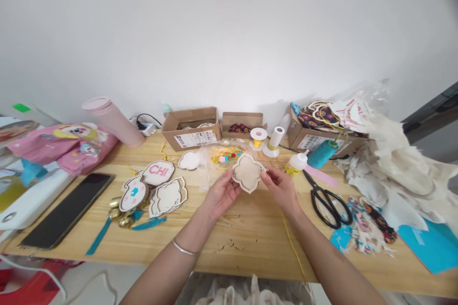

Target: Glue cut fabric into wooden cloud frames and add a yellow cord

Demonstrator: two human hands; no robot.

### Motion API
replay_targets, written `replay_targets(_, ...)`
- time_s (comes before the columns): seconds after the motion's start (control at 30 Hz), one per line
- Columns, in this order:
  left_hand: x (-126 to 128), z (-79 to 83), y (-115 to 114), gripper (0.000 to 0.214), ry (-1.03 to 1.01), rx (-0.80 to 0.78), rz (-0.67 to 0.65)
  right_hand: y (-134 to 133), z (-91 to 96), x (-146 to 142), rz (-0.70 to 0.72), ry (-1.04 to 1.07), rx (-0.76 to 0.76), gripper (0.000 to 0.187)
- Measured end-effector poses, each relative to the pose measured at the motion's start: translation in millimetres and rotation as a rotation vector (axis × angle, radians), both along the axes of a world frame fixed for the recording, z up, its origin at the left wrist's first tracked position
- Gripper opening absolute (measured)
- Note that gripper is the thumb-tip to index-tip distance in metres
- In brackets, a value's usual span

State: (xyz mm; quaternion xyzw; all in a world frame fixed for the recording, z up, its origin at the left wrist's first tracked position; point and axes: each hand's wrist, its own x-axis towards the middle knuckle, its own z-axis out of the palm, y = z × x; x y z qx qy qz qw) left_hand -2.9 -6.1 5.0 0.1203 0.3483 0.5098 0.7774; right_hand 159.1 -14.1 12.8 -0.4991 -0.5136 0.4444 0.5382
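Note:
Between both hands, raised above the middle of the table, is a flower-shaped wooden plaque (247, 174) with a pale recessed centre and a dark scalloped edge. My left hand (223, 194) grips its left side, thumb in front and fingers behind. At its right edge, my right hand (281, 187) pinches the plaque near small cut-out holes. Just behind it lies a clear plastic bag (211, 164) of yellow cords with coloured bits. A glue bottle (296, 162) stands beyond my right hand. A yellow cord (294, 250) runs down the table near my right forearm.
Finished plaques (158, 172) and cut wooden shapes (168, 198) lie left, beside brass bells (126, 220) and a phone (67, 210). Black scissors (327, 205), fabric scraps (368, 226) and teal thread (323, 153) are right. Cardboard boxes (191, 140) and spools (275, 143) stand along the wall.

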Motion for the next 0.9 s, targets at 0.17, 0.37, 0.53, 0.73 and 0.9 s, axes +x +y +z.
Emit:
replay_targets(0.17, -1.9, 3.1, -2.6, 0.018, 0.102, 0.125, -0.164, 0.1, 0.5, 2.1, -0.108, 0.095, -0.063, 0.028)
replay_targets(0.37, -4.9, 0.1, -0.7, 0.021, 0.232, 0.23, -0.185, 0.0, -0.5, 2.2, -0.089, 0.192, -0.142, 0.034)
replay_targets(0.53, -8.8, 1.2, -0.1, 0.028, 0.237, 0.323, -0.069, 2.3, -5.4, 0.5, 0.067, 0.331, -0.31, 0.04)
replay_targets(0.73, -11.9, 3.4, 0.3, 0.035, 0.395, 0.573, 0.093, -0.5, -1.3, -1.1, 0.477, 0.53, -0.718, 0.024)
replay_targets(0.9, -8.3, -0.7, 0.1, 0.026, 0.507, 0.634, 0.098, -2.6, -11.2, -6.1, 0.72, 0.638, -0.94, 0.026)
